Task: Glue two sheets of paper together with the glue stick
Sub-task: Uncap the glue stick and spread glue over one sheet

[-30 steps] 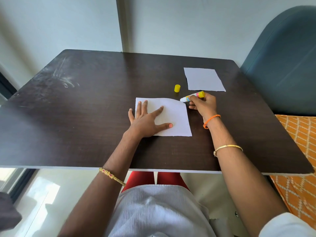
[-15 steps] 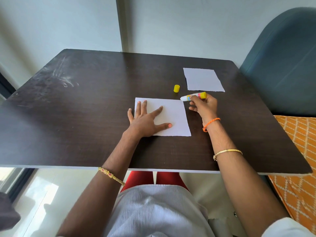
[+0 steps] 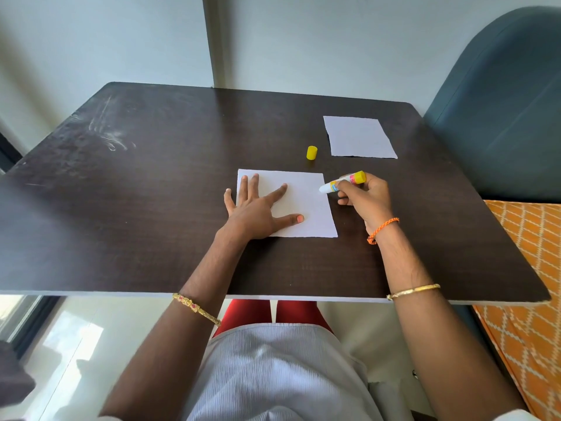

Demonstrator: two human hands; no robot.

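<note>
A white paper sheet [image 3: 306, 205] lies flat in the middle of the dark table [image 3: 151, 208]. My left hand [image 3: 258, 208] rests on its left half, fingers spread and pressed flat. My right hand [image 3: 365, 199] grips an uncapped glue stick [image 3: 341, 181] with a yellow base, its white tip touching the sheet's right edge near the upper corner. A second white sheet [image 3: 358, 136] lies farther back on the right. The yellow cap [image 3: 311, 152] stands between the two sheets.
A blue-grey padded chair back [image 3: 501, 110] rises beyond the table's right edge, above an orange patterned cushion [image 3: 528, 268]. The wall runs close behind the table. Pale scuff marks [image 3: 106, 132] streak the far left of the tabletop.
My right hand has slid the glue stick's tip a little down along the sheet's right edge. My left hand has stayed flat on the sheet.
</note>
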